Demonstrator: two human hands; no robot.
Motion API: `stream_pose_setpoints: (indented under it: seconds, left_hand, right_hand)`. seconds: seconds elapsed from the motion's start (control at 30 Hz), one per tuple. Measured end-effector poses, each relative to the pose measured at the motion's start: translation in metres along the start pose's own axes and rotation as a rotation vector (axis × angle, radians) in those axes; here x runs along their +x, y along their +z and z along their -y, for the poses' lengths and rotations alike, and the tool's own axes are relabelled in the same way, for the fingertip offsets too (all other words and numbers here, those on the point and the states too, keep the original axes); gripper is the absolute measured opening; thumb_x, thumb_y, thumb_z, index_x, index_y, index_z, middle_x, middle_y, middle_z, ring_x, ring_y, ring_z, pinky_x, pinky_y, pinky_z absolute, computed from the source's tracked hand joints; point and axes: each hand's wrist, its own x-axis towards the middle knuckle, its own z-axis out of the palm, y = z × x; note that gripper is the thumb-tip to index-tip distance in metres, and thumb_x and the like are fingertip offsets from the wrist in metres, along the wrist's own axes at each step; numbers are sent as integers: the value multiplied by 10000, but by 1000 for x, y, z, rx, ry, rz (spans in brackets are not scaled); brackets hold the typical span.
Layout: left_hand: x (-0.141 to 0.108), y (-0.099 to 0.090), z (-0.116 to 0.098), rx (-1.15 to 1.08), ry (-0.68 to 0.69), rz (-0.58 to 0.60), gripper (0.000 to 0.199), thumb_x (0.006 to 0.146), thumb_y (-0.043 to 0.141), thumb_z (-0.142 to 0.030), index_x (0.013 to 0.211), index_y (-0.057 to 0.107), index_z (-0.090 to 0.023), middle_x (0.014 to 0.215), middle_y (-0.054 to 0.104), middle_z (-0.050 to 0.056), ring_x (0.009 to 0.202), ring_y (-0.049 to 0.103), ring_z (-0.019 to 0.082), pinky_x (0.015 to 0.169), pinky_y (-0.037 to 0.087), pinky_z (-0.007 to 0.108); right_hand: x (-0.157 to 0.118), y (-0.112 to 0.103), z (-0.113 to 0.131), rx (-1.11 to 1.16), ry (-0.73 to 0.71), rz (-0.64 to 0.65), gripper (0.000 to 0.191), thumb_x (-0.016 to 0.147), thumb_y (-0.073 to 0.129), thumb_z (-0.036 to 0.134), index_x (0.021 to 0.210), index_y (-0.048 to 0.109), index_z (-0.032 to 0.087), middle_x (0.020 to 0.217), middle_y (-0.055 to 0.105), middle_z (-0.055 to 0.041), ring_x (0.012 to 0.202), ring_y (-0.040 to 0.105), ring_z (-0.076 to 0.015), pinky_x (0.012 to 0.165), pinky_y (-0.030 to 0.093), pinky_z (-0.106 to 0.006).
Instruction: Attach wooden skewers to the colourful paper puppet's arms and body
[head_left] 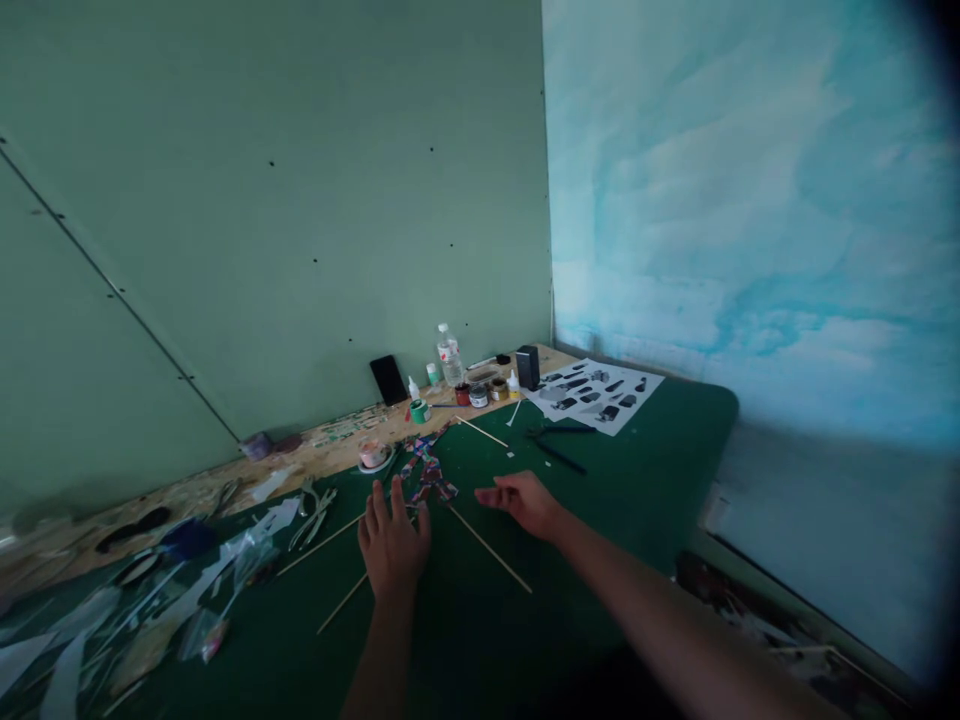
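A small patchwork figure (431, 478) in red, blue and white pieces lies on the green mat (630, 500). Thin wooden sticks spread out from around it, such as the stick (491, 550) at its lower right. My left hand (394, 545) is over the figure's lower left side, fingers spread, and partly hides sticks there; whether it touches the figure I cannot tell. To the right of the figure, apart from it, is my right hand (527, 505). Its fingers point left, loosely bent, and nothing shows in them. Dark-handled pliers (562, 445) lie beyond it.
Along the back stand a water bottle (450, 358), several paint jars (478, 396), a black box (528, 367) and a leaning phone (388, 380). Printed sheets (600, 395) lie at the right. Metal pliers (315, 515) and plastic scraps (217, 575) cover the left.
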Motion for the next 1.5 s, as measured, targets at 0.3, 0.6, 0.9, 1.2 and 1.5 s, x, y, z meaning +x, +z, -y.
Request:
stream_pose_setpoints:
  seconds: [0.3,0.6,0.9,1.2,1.5]
  left_hand:
    - [4,6,4,-112,-49,217,695,869,441,-486,1476,273,-193,1527,291,157,1309,413,336,1016,365,486]
    - [6,5,3,-201,-34,243,682,855,486,-500,1439,331,-184,1373,509,160,1248,464,354,1036,290,560]
    - [2,-3,16,-302,-188,231,313,982,347,-321,1195,537,-191,828,718,71,693,677,200,612,407,258]
    - [1,-4,15,-267,-272,221,303,995,309,-350,1071,553,-188,746,691,62,627,642,190,548,304,254]
    - [-2,-16,8,-153,-228,236,460,987,222,-411,866,597,-174,680,665,108,617,632,232,513,263,286]
  right_hand:
    - [-1,0,5,-112,13,-29,344,825,586,513,687,556,199,322,247,157,286,189,-44,719,556,-425]
    - [-5,12,-7,-541,-64,-93,204,680,726,351,718,628,175,389,464,92,368,389,-67,491,395,-229]
    - [-8,16,-2,-760,-80,-97,183,734,616,342,676,619,169,434,529,48,403,434,-89,447,282,-219]
    - [-8,14,-5,-789,-86,-110,191,733,602,353,668,618,174,437,539,36,422,425,-97,448,271,-225]
    - [-8,13,-4,-802,-78,-105,202,744,600,368,672,616,180,458,554,30,434,434,-101,459,293,-226]
